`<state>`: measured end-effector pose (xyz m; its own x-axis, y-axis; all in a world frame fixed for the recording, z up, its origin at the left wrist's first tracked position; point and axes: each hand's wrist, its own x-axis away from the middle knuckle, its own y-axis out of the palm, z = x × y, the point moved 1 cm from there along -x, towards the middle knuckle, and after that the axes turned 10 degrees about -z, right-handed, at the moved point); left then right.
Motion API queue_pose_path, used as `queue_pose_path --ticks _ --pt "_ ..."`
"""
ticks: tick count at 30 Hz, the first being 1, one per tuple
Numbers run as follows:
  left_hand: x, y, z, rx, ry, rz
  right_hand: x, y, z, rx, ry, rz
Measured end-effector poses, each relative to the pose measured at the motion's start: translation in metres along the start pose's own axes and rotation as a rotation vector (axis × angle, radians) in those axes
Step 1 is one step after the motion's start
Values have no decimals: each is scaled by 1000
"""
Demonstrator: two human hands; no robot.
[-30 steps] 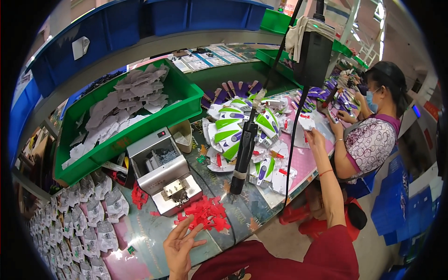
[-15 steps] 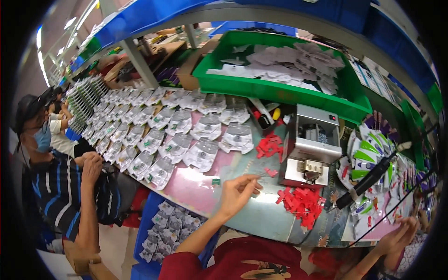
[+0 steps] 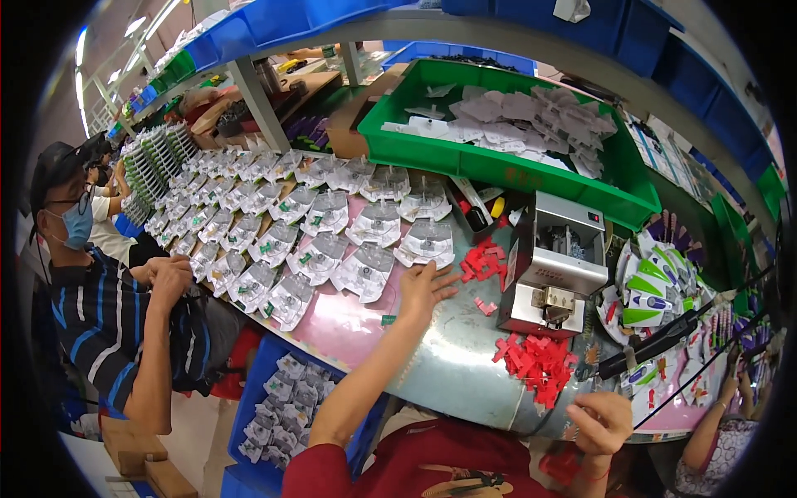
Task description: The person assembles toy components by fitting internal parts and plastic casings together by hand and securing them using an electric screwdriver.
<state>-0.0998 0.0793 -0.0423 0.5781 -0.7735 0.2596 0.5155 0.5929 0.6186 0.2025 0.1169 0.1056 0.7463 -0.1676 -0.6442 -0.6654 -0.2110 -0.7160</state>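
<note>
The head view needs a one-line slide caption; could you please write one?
Left hand beside the rows of white parts, right hand near the red pieces, at a crowded workbench.

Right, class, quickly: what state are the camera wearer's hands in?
Left hand: open, fingers spread beside a white part.
Right hand: loosely curled; whether holding anything cannot be told.

Ceiling tubes [image 3: 80, 51] glow; tabletop [image 3: 457, 353] glare; edges bent, perhaps soft.

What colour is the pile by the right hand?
Red: the pile shows best in the head view.
</note>
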Motion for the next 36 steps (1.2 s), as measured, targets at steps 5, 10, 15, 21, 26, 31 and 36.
queue_pose_path --ticks 5,10,15,21,26,31,36 --pt "6 -1 6 -45 -48 46 5 10 -1 -45 39 -166" --pt "66 24 -3 53 -53 -123 -4 18 5 -143 96 -149" --pt "123 68 -13 176 -66 -227 -40 36 0 -94 92 -169" --pt "149 71 -44 37 120 -205 -52 59 -13 23 33 -248" --pt "157 75 -45 -329 287 -180 -51 81 -15 95 -2 -246" --pt "163 58 -63 -422 164 -230 -37 75 -17 -23 -70 -213" --pt "168 74 -42 92 94 -150 -17 78 -7 -421 -190 -180"
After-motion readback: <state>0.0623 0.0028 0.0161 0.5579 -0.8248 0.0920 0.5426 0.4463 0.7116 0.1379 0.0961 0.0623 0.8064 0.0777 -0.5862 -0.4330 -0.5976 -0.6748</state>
